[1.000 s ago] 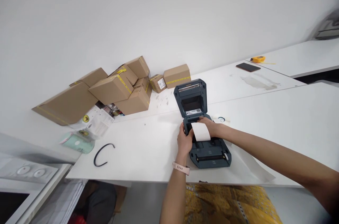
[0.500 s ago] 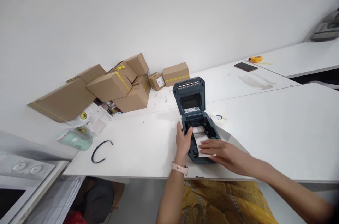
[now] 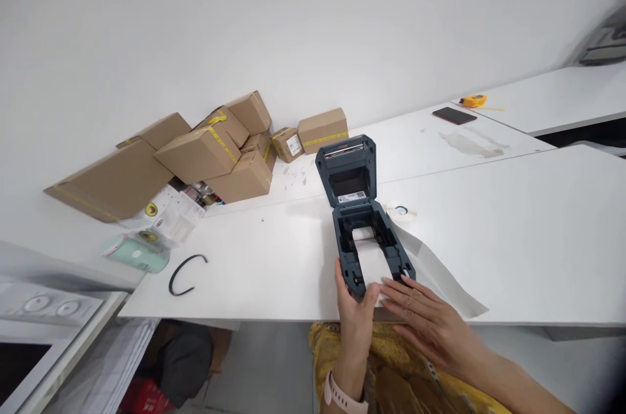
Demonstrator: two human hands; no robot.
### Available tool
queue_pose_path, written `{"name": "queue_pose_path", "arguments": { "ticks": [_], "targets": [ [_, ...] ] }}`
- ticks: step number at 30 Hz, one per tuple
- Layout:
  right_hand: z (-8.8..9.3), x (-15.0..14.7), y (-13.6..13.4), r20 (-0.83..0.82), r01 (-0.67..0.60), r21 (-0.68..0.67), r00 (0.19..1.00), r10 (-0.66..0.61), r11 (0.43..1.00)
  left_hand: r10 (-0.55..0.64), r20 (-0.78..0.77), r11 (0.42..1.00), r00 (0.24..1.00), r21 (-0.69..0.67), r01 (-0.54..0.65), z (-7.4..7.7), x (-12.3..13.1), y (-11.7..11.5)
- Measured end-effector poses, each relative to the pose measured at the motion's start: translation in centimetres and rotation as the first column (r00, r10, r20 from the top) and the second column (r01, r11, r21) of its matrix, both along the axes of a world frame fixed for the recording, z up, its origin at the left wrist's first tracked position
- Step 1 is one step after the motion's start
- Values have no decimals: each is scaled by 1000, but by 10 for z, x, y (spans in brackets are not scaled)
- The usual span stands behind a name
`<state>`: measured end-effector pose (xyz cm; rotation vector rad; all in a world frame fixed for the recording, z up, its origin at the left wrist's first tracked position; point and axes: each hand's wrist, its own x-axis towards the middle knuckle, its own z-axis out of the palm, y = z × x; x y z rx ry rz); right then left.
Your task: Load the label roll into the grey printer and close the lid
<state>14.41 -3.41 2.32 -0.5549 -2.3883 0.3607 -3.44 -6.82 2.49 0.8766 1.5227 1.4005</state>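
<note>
Paper-loading stage, likely: white label strip [image 3: 372, 263] lies in open dark-blue plastic printer [image 3: 353, 246] on white tabletop [image 3: 254, 264]. I see left hand [image 3: 356, 316] loosely cupping its front corner, right hand [image 3: 423, 319] flat, fingertips on strip end. Next: keep strip square.

A plain white wall [image 3: 293, 23] fills the upper half of the view, bare and evenly lit. Below it run long white benches: the nearest bench [image 3: 528, 238] crosses the foreground, a second bench [image 3: 430, 147] lies just behind it along the wall with a faint grey stain [image 3: 469, 143] on its top, and a third bench [image 3: 562, 98] stands off to the right across a dark gap. At the lower left is a lower white ledge [image 3: 29, 336]. Grey floor [image 3: 267, 362] shows beneath. The light is soft and shadows are faint.
</note>
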Motion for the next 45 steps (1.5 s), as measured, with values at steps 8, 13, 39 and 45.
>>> {"name": "queue_pose_path", "arguments": {
  "ticks": [8,13,39,45],
  "targets": [
    [94,6,97,-471,368,-117,797,-378,922,53,105,997,993,42,-57,-4,6,-3],
    [147,-38,199,-455,299,-384,762,-460,874,88,198,992,976,72,-104,-9,13,-1],
    [3,-3,43,-251,148,135,962,-110,980,60,128,984,990,157,-80,-24,11,-2],
    [-6,-17,37,-428,217,-46,878,-215,975,47,133,984,990,164,-68,-29,9,-1]
  ]
}}
